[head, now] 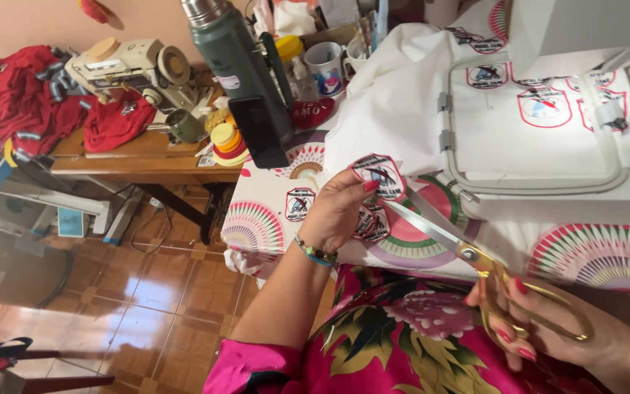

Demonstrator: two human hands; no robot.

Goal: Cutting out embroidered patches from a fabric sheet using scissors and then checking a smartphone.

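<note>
My left hand [338, 208] pinches an embroidered shield-shaped patch [378, 175] with a red border, held up over the patterned tablecloth [257, 226]. My right hand [548, 328], low at the right, grips gold-handled scissors [468, 252]. Their silver blades are parted and point up-left, with the tips just below the patch. Two more patches lie on the cloth: one [300, 203] left of my hand and another [373, 222] partly hidden behind it.
White fabric in an embroidery hoop [534, 124] with several stitched patches lies under the machine [577, 25] at upper right. A green flask [238, 62], a dark phone [260, 131], cups and thread spools crowd the table's far side. A sewing machine [133, 69] and red cloth sit on a wooden table at left.
</note>
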